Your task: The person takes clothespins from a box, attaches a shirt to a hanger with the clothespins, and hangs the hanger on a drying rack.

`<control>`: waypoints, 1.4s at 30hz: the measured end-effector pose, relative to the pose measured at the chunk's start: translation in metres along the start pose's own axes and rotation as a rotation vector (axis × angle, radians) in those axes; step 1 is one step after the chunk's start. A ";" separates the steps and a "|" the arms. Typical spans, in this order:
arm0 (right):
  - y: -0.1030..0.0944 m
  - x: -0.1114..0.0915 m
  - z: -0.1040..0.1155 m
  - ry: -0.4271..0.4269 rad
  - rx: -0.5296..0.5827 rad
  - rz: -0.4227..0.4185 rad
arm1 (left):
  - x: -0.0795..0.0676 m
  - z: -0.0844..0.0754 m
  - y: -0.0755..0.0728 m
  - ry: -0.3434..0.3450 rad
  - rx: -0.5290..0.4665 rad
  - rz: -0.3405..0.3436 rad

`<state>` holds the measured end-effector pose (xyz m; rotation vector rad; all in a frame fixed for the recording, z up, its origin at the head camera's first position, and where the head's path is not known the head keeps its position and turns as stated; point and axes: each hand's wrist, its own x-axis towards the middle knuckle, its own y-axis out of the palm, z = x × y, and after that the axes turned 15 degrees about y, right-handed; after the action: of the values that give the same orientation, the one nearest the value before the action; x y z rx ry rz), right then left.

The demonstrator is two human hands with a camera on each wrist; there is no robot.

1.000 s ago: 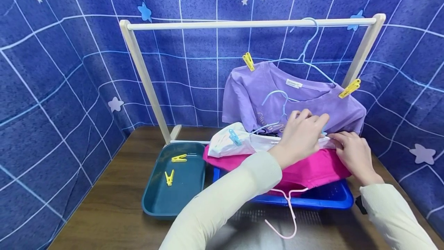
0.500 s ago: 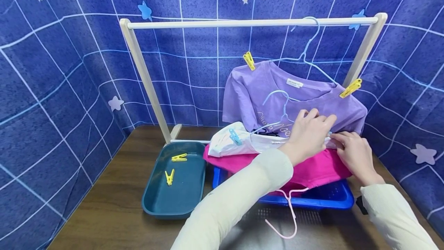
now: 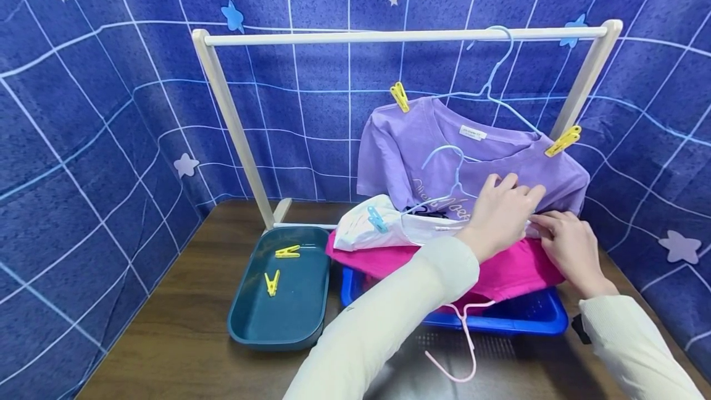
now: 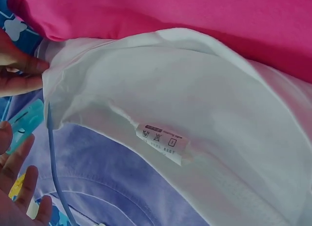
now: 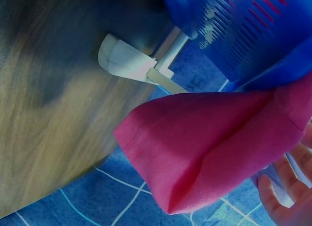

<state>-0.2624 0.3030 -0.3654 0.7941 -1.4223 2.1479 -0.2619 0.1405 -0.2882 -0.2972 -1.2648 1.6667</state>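
In the head view, a white garment (image 3: 355,230) lies over a pink garment (image 3: 511,270), with a light blue hanger (image 3: 457,168) inside its neck. A blue clothespin (image 3: 377,219) grips its left shoulder. My left hand (image 3: 502,218) pinches another blue clothespin (image 4: 27,121) beside the other shoulder, seen in the left wrist view. The clothespin's tip sits close to the hanger wire; whether it touches cloth, I cannot tell. My right hand (image 3: 569,249) pinches that shoulder's edge between thumb and finger. Pink cloth (image 5: 209,148) hides part of the right wrist view.
Behind, a purple T-shirt (image 3: 389,147) hangs by a hanger from the rack's rail (image 3: 333,39), with two yellow clothespins on its shoulders. A blue basket (image 3: 550,313) stands under the clothes. A pink hanger (image 3: 466,338) sticks out in front. Left is a green tray (image 3: 300,326) with two yellow clothespins.
My left hand has moved slightly right, closer to my right hand, uncovering more of the light blue hanger. The right hand has stayed nearly still at the white garment's shoulder.
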 end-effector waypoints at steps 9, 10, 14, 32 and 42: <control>-0.001 -0.002 0.000 -0.018 -0.001 -0.040 | 0.001 -0.005 0.005 0.033 0.036 -0.011; -0.001 -0.002 0.000 -0.018 -0.003 -0.040 | 0.001 -0.006 0.006 0.035 0.038 -0.019; -0.001 -0.003 -0.001 -0.012 -0.005 -0.038 | 0.001 -0.007 0.009 0.035 0.042 -0.032; -0.001 -0.004 -0.001 -0.025 0.017 -0.038 | -0.004 -0.009 0.016 -0.006 0.025 0.030; -0.002 -0.005 0.000 -0.012 0.011 -0.032 | -0.013 -0.008 0.016 -0.056 0.040 -0.004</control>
<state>-0.2576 0.3038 -0.3671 0.8299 -1.3951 2.1319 -0.2583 0.1352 -0.3097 -0.2245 -1.2714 1.7049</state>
